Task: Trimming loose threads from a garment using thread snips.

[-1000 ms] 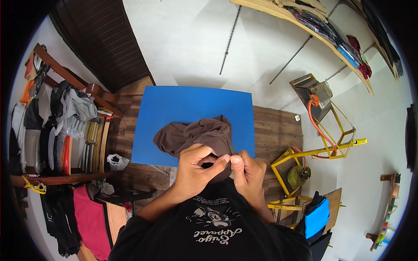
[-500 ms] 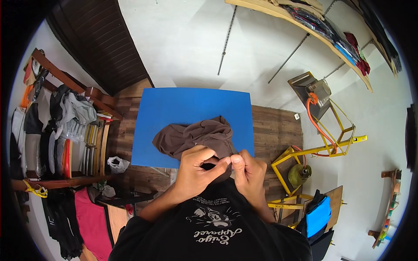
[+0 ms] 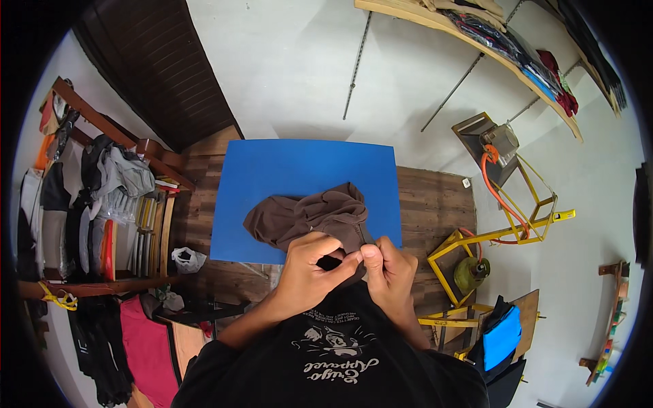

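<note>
A brown cloth garment point(image 3: 309, 212) lies bunched on the blue table point(image 3: 292, 163), its near part raised over the table's front edge. My left hand point(image 3: 311, 265) is closed on the raised edge of the garment, thumb and fingertips pinched. Right beside it, my right hand point(image 3: 389, 268) pinches the same edge, where a darker grey band shows. The two thumbs almost meet. A dark opening in the cloth shows between my left thumb and fingers. What lies between the fingertips is too small to make out.
Shelves with folded clothes and books point(image 3: 139, 217) stand at the left. A white plastic bag point(image 3: 187, 260) lies on the floor near them. On the right are a yellow metal frame point(image 3: 442, 262), a green gas cylinder point(image 3: 471, 273) and an orange hose point(image 3: 500, 190).
Both hands keep their pinch on the garment's edge with hardly any movement. The whole view has shifted very slightly.
</note>
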Demonstrator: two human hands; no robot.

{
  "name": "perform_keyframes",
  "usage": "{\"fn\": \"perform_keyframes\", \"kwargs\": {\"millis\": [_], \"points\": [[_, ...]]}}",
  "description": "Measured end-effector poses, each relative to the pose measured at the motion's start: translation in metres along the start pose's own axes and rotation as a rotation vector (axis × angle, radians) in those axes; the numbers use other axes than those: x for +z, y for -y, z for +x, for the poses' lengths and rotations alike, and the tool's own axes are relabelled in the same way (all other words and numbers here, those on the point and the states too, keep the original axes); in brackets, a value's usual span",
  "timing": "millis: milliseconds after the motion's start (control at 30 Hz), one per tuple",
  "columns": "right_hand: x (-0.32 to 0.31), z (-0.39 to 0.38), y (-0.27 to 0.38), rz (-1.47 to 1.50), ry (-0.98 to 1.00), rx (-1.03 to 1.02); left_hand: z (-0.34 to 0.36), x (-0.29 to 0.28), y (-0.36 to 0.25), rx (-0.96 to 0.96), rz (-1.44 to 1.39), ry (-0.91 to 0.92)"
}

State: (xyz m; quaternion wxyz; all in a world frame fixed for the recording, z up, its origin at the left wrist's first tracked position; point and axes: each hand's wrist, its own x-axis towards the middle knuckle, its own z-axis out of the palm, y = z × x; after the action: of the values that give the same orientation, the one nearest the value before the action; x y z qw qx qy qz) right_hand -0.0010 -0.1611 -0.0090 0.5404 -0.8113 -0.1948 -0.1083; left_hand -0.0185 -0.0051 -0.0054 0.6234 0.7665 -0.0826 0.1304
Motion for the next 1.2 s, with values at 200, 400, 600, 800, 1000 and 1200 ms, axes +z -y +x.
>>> {"fn": "perform_keyframes", "kwargs": {"millis": [200,400,600,800,1000,1200], "points": [[0.004,-0.003,0.002,-0.015,0.008,-0.026,-0.006,-0.003,0.000,0.017,-0.030,-0.026],[0.007,-0.004,0.003,0.023,0.019,0.002,-0.003,-0.007,-0.001,-0.039,-0.282,-0.023],[0.006,0.000,0.001,0.026,0.022,-0.020,0.006,-0.020,-0.003,-0.337,-0.743,-0.043],[0.014,0.006,0.004,0.008,0.060,-0.050,0.003,-0.015,0.002,-0.248,-0.711,-0.062],[0.019,0.011,0.001,-0.022,0.051,-0.022,0.003,-0.009,0.008,-0.177,-0.648,-0.120],[0.021,0.013,-0.004,0.052,0.046,-0.015,0.007,-0.006,0.007,-0.173,-0.629,-0.115]]}}
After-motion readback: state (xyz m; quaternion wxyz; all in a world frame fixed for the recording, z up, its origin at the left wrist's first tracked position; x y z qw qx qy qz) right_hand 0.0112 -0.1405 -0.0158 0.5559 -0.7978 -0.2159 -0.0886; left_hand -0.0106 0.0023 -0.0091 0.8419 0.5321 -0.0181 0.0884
